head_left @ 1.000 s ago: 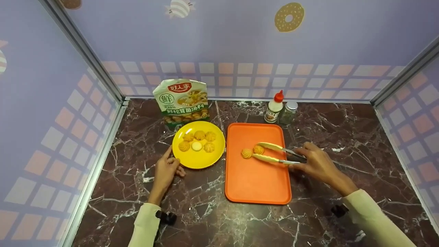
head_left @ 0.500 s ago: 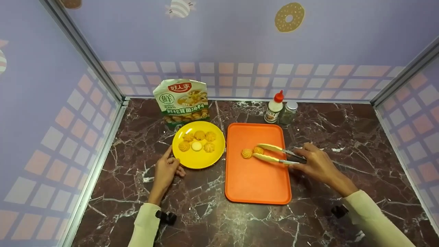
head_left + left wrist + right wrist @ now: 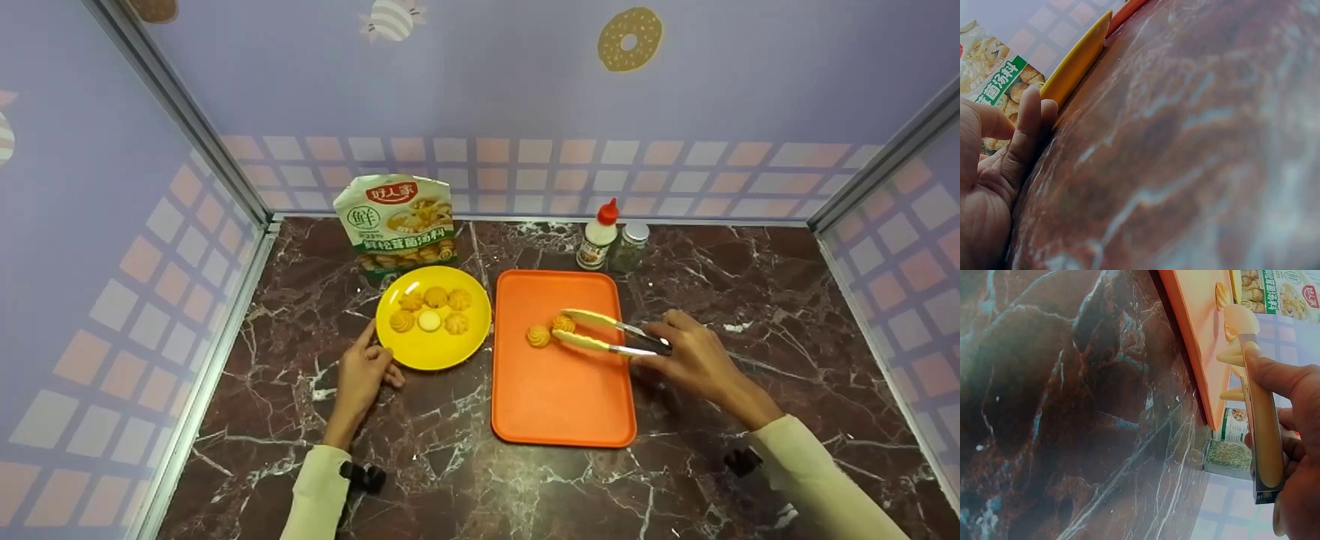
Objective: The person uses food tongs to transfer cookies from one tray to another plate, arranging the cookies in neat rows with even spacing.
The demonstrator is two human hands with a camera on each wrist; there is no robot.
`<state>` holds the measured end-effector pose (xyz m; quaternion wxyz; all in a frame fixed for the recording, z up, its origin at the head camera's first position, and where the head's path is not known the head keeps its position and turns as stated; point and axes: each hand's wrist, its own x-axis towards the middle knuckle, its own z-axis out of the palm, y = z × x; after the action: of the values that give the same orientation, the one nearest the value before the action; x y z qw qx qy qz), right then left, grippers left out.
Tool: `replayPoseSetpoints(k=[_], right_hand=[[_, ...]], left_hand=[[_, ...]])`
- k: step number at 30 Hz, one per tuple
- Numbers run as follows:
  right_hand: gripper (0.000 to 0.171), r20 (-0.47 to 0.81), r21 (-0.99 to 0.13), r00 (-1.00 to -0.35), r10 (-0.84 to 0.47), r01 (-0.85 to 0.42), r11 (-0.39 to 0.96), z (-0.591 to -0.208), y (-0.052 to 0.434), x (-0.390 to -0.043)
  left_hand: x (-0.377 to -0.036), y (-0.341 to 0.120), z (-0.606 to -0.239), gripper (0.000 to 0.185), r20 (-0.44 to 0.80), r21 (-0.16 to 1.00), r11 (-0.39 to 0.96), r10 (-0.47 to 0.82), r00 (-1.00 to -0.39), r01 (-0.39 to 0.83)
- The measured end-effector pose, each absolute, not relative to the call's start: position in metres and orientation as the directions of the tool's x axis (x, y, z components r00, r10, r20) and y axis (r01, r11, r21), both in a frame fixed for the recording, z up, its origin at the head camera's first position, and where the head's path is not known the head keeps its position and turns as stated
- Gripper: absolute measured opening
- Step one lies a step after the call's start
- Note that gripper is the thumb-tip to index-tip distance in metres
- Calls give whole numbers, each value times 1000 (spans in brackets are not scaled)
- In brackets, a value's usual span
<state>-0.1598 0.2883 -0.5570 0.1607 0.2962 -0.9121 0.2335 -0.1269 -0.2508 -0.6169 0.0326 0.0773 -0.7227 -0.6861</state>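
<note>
I see open counter (image 3: 465,465) near the tray (image 3: 562,405). At the far edge, a pouch (image 3: 397,221), bottle (image 3: 598,241) and jar (image 3: 628,246) block passage.

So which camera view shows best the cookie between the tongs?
The head view: the cookie sits between the tongs tips on the orange tray. The right wrist view shows it edge-on and blurred; the left wrist view misses it.

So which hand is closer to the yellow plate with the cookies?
Left. The left hand rests on the table with its fingertips against the yellow plate's near-left rim. The right hand is far across the orange tray, holding the tongs.
</note>
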Motion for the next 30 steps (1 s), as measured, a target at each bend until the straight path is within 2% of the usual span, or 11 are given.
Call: replayPoseSetpoints(k=[15, 30], right_hand=[[39, 449, -335, -767, -459, -621, 709, -548, 279, -167], [41, 496, -294, -707, -504, -683, 669, -544, 263, -177]], left_hand=[[-127, -251, -617, 71, -63, 996, 50, -152, -986, -71], [-128, -251, -618, 71, -75, 996, 38, -164, -984, -82]])
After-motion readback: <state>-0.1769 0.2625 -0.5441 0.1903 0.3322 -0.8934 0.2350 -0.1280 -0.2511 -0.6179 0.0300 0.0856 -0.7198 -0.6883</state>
